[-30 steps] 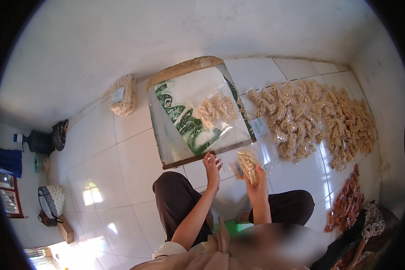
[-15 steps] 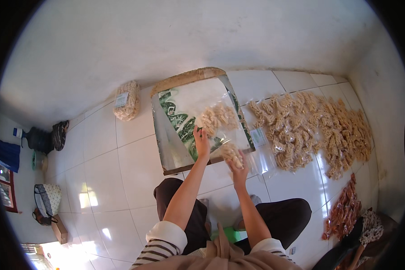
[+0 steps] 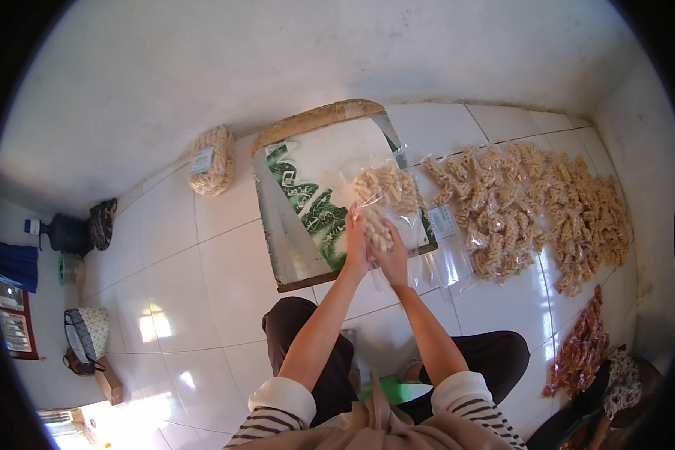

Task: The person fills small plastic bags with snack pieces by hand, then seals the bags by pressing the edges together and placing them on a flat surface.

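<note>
Both hands are together over the lower right of the low board. My left hand [image 3: 358, 246] and my right hand [image 3: 391, 256] close on the two sides of a small clear bag of pale twisted snacks [image 3: 377, 232]. Some fingers are hidden behind the bag and each other. Just beyond it lie more bagged twisted snacks [image 3: 390, 187], touching or close to the held bag. They rest on a low board [image 3: 330, 146] covered with a white and green sheet. Empty clear plastic bags [image 3: 451, 264] with a label sheet [image 3: 442, 222] lie right of the board.
Many small bags of twisted snacks [image 3: 502, 202] spread over the tiled floor [image 3: 225, 262] at right, with reddish packets [image 3: 581, 345] nearer. A full labelled pack [image 3: 213, 161] stands by the wall at left. Another person's arm [image 3: 600, 433] shows at lower right.
My right hand has brought the small bag up and left over the board, against my left hand. My left hand has moved right and slightly down to meet it.
</note>
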`<state>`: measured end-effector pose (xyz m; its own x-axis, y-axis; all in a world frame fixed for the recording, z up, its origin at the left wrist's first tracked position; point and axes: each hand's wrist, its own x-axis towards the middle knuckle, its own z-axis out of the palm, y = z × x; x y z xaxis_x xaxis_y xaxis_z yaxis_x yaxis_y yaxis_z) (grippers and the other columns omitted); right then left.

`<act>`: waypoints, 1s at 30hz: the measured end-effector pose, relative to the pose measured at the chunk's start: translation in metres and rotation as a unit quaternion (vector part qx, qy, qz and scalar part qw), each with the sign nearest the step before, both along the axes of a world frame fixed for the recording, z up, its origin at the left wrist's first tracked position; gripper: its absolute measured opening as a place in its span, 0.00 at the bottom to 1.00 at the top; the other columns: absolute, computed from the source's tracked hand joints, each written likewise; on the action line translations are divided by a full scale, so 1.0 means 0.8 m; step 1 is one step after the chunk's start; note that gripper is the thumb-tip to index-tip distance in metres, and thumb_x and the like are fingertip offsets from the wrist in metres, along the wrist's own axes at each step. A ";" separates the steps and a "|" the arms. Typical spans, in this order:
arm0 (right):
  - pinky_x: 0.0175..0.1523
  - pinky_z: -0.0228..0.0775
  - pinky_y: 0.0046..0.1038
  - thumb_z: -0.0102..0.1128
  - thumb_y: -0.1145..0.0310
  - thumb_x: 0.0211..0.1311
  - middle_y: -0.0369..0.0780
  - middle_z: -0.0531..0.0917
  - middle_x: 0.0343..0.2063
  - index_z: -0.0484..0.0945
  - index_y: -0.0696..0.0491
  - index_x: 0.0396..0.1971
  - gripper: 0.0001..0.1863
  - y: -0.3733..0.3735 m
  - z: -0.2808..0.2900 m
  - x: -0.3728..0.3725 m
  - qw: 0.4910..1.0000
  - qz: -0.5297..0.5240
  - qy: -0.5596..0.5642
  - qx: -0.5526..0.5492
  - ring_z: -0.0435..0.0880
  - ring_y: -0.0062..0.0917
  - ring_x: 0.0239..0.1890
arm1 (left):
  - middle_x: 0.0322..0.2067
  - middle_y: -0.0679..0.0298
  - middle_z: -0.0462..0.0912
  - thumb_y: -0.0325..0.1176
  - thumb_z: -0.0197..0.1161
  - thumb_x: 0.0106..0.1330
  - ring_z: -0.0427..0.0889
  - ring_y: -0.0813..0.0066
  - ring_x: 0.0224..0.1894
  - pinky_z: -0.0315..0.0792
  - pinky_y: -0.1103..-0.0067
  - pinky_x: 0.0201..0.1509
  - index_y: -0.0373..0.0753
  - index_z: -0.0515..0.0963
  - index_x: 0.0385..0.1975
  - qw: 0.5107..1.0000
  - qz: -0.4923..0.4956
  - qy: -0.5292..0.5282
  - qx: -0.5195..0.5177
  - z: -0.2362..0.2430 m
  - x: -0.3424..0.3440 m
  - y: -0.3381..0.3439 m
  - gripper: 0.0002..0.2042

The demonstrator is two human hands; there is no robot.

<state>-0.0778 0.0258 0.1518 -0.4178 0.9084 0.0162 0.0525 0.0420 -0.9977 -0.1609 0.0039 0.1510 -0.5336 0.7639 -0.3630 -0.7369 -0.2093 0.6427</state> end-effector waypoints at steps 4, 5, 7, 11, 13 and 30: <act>0.60 0.54 0.30 0.63 0.70 0.44 0.43 0.72 0.51 0.68 0.54 0.53 0.31 0.006 -0.013 -0.013 0.993 0.015 -0.058 0.100 0.66 0.34 0.55 | 0.58 0.58 0.60 0.37 0.57 0.63 0.66 0.71 0.55 0.65 0.77 0.54 0.50 0.44 0.65 0.992 0.001 0.102 -0.080 0.002 0.006 -0.005 0.34; 0.61 0.52 0.31 0.63 0.70 0.44 0.43 0.71 0.52 0.68 0.54 0.53 0.31 0.010 -0.024 -0.015 0.986 0.018 -0.080 0.146 0.63 0.36 0.56 | 0.59 0.58 0.59 0.36 0.58 0.62 0.65 0.70 0.56 0.65 0.75 0.55 0.51 0.43 0.65 0.990 -0.016 0.107 -0.086 0.004 0.005 -0.007 0.35; 0.61 0.50 0.34 0.63 0.69 0.44 0.44 0.70 0.51 0.67 0.54 0.53 0.31 0.019 -0.036 -0.018 0.970 0.010 -0.119 0.210 0.61 0.38 0.56 | 0.60 0.58 0.57 0.35 0.59 0.61 0.63 0.70 0.58 0.63 0.73 0.57 0.52 0.40 0.65 0.988 -0.031 0.125 -0.086 0.008 0.008 -0.009 0.37; 0.59 0.52 0.37 0.63 0.69 0.43 0.47 0.69 0.47 0.65 0.55 0.55 0.34 0.027 -0.044 -0.027 0.965 0.008 -0.159 0.208 0.61 0.42 0.54 | 0.61 0.56 0.55 0.33 0.59 0.60 0.63 0.68 0.59 0.59 0.74 0.60 0.51 0.38 0.66 0.985 -0.020 0.153 -0.084 0.011 0.019 -0.011 0.40; 0.59 0.51 0.37 0.64 0.68 0.44 0.47 0.68 0.47 0.64 0.55 0.57 0.35 0.031 -0.048 -0.023 0.968 0.024 -0.151 0.199 0.61 0.42 0.54 | 0.61 0.56 0.55 0.33 0.60 0.60 0.64 0.68 0.58 0.63 0.73 0.58 0.53 0.37 0.66 0.987 -0.025 0.137 -0.078 0.010 0.016 -0.010 0.41; 0.48 0.64 0.35 0.59 0.77 0.42 0.44 0.71 0.35 0.69 0.50 0.54 0.32 0.018 -0.046 -0.017 0.964 0.008 -0.171 0.203 0.70 0.40 0.42 | 0.62 0.59 0.56 0.36 0.47 0.69 0.69 0.69 0.54 0.73 0.74 0.46 0.61 0.22 0.64 0.976 -0.098 0.152 -0.123 -0.022 0.015 -0.036 0.38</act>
